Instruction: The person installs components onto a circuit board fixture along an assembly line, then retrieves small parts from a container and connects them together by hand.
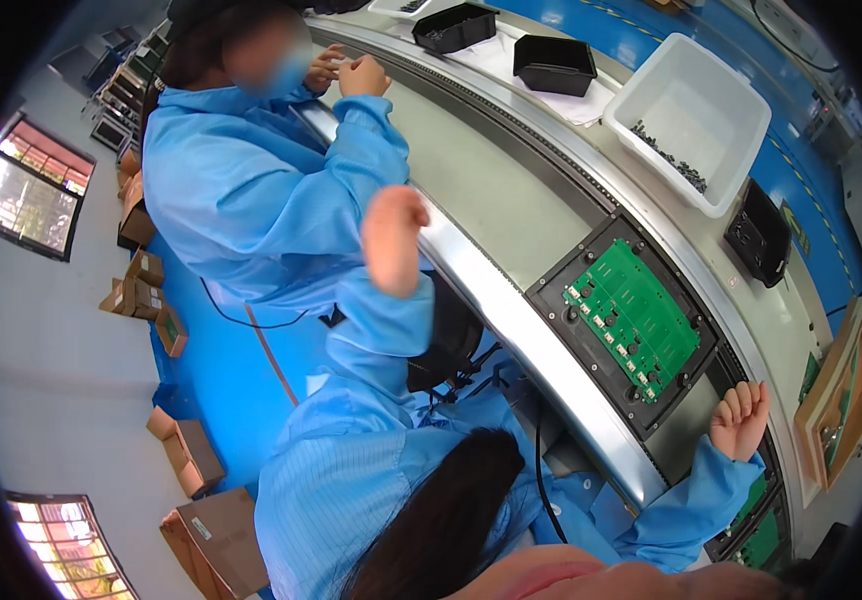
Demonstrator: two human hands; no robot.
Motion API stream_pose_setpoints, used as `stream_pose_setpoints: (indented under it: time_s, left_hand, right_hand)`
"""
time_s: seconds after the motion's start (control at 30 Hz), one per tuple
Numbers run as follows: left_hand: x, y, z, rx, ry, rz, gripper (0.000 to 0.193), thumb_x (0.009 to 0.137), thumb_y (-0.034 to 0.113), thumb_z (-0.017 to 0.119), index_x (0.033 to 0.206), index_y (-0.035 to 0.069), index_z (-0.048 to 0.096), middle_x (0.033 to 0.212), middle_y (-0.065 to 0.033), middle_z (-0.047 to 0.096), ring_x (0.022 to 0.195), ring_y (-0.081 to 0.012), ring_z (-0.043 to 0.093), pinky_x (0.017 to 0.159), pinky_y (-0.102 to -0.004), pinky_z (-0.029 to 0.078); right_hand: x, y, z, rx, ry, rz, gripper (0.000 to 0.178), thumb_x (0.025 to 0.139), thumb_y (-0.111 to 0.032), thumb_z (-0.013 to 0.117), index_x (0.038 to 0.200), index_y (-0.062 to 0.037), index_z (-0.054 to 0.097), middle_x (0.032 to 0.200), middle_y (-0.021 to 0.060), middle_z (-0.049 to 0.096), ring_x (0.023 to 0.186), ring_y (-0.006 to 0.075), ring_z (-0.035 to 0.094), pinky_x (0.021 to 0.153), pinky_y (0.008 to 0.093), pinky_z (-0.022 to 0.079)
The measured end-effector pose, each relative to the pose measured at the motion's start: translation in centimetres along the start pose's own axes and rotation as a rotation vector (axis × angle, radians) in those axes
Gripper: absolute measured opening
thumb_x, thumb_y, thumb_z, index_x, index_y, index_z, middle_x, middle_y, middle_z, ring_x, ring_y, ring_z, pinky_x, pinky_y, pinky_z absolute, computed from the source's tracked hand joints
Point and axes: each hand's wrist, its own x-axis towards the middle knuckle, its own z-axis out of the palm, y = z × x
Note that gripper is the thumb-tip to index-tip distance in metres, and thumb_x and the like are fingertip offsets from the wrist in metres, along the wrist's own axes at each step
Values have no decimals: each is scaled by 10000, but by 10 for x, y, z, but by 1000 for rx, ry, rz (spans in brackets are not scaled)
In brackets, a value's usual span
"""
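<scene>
My left hand is raised beside the silver near rail of the conveyor, its fingers curled in; whatever they may hold is hidden. My right hand is over the line's far side, just past the right corner of a black carrier frame, also with bent fingers. Nothing can be made out in it. Between the hands, the black carrier frame lies on the line. A green circuit board is seated in it, with a row of small white connectors and round black parts. More green boards show partly below my right forearm.
A co-worker in a blue smock works farther up the conveyor, hands together. Along the far ledge stand black bins, a white tub with small black parts, a tilted black tray and a wooden box. Cardboard boxes line the wall.
</scene>
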Motion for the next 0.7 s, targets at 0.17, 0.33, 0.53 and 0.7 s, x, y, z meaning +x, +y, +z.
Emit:
stream_pose_setpoints:
  time_s: [0.17,0.33,0.53,0.7]
  left_hand:
    - [-16,-33,87,797,-618,184,85,763,11,492,796,14,570,722,-73,557,596,-199,480,593,-259,410]
    - [-54,-17,159,707,-854,312,28,772,26,501,764,27,528,705,-71,513,621,-224,488,596,-295,412]
    - [-103,-19,214,716,-781,650,71,716,83,572,783,62,582,763,-52,509,716,-223,488,659,-303,418]
    - [-128,-43,229,985,-857,708,111,676,96,586,781,81,620,797,-42,521,762,-214,486,696,-292,417]
  right_hand:
    - [8,15,8,-26,175,-35,213,941,-203,387,783,-82,461,641,11,404,510,90,320,451,222,275]
    - [5,40,23,-114,241,15,279,917,-226,425,1048,7,505,916,130,548,749,190,525,632,263,449]
    - [4,67,53,-102,82,194,455,928,-296,362,1155,90,440,1074,229,543,948,275,551,857,343,447]
    - [0,62,40,-30,-102,264,518,924,-341,357,1161,116,416,952,168,555,929,248,553,892,351,420]
